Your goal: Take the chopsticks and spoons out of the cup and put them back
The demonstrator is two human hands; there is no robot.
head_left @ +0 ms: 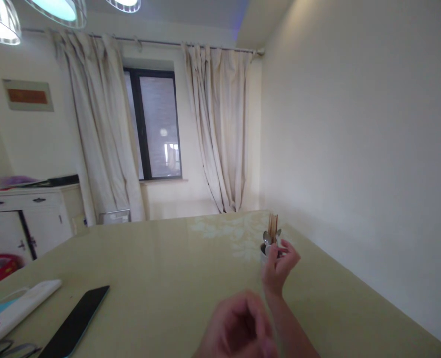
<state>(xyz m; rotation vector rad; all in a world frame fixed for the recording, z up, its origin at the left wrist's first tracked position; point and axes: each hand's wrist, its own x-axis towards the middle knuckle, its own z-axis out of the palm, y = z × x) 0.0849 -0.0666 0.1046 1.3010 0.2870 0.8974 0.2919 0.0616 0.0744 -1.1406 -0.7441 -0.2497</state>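
On the right side of the table a cup stands upright, partly covered by my right hand. Wooden chopsticks and several metal spoons stick up out of it. My right hand is at the cup's near right side, with thumb and bent fingers apart; whether the fingertips touch a utensil cannot be seen. Lower and closer to me, my left hand is curled into a loose, blurred fist. What it holds, if anything, is hidden.
A dark phone and a white power strip-like object lie at the left of the greenish table, near some cables. A white wall runs along the right edge. A white cabinet and a red basin stand beyond the left side.
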